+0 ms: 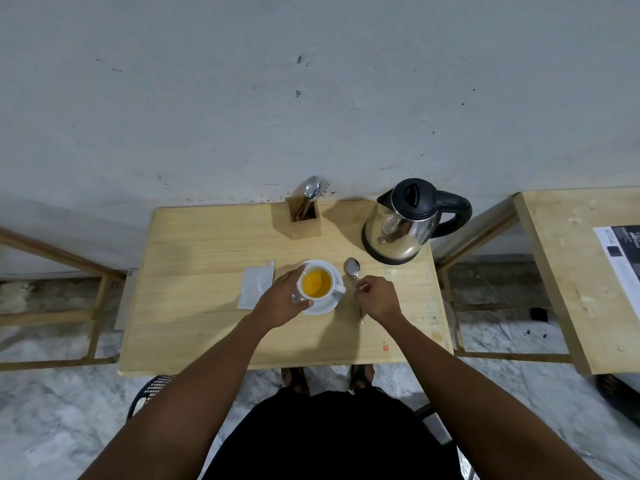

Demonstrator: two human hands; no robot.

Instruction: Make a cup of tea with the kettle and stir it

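A white cup (329, 276) full of amber tea stands on a white saucer (325, 307) in the middle of the small wooden table (194, 306). My left hand (282, 299) wraps around the cup's left side. Just right of the saucer lies a metal spoon (352, 266), bowl pointing away from me. My right hand (377, 297) rests over the spoon's handle with fingers curled on it; the handle's end shows below the hand. The steel kettle (401, 233) with black lid and handle stands at the back right of the table.
A wooden holder (304, 221) with spoons and a fork stands at the back centre. A white paper wrapper (256, 287) lies left of the saucer. A second wooden table (571, 271) with a printed sheet stands to the right. A wall runs right behind the table.
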